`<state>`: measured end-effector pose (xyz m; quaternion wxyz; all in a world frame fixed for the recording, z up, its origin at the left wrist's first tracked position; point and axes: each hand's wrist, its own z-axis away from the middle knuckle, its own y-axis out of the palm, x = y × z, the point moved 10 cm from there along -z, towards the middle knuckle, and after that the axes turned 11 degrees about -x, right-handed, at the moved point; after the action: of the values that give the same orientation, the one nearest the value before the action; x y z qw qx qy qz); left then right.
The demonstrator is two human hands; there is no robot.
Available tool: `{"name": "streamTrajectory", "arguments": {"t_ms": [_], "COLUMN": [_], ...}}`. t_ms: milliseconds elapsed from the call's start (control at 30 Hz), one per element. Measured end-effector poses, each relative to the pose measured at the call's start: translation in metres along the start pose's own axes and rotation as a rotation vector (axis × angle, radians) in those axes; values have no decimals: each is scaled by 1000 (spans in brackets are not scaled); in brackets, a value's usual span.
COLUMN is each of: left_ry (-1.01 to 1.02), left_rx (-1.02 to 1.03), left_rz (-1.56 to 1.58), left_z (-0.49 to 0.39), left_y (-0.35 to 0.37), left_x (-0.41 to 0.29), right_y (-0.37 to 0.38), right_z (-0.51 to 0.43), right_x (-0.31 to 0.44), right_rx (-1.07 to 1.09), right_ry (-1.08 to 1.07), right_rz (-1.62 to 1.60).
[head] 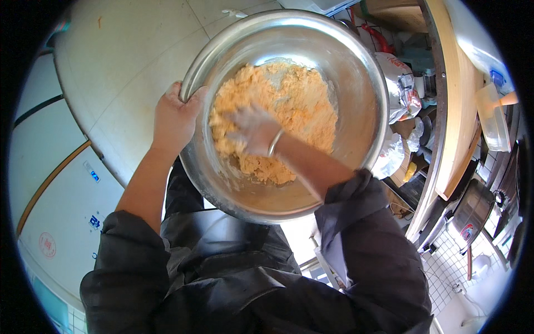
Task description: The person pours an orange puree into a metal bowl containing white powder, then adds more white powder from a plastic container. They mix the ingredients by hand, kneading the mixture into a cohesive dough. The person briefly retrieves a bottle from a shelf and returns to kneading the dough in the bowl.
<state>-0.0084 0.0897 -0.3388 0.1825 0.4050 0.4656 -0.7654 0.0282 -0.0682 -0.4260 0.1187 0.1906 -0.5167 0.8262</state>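
Observation:
A large stainless steel mixing bowl (354, 121) is in front of me, tilted so that I look into it. My left hand (177, 115) grips its rim on the left, thumb over the edge. Inside lies a crumbly orange dough (308, 112), with patches of pale dry flour on top. My right hand (252, 127), blurred by motion, presses into the left part of the dough with its fingers spread. Its fingers are coated with dough, and a metal bangle (275, 143) circles the wrist. Flour smears cling to the bowl's inner wall.
On the right stands a wooden counter (463, 96) with plastic bags (396, 83) and boxes on shelves beneath. A lidded metal pot (471, 211) and a clear plastic container (492, 119) are farther right. A white refrigerator-like cabinet (62, 196) stands left, on the tiled floor (137, 46).

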Motion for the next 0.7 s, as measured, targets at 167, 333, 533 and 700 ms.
{"name": "streamTrajectory", "arguments": {"t_ms": [167,333,533,700], "left_ry": [47,-32,-99,-59], "left_rx": [-58,-27,9,58], "left_rz": [11,38,164,100], "left_z": [-2,2,5,3], "left_y": [2,3,7,10], "left_x": [9,14,12,17], "right_y": [-82,-3,45,-38], "right_z": [39,168,59,-8], "right_x": [-142,-112,21,-37], "right_rx": [-297,-146,-87,-97], "right_ry": [545,1261,907,277], "right_rz": [201,120,-258,36]}}
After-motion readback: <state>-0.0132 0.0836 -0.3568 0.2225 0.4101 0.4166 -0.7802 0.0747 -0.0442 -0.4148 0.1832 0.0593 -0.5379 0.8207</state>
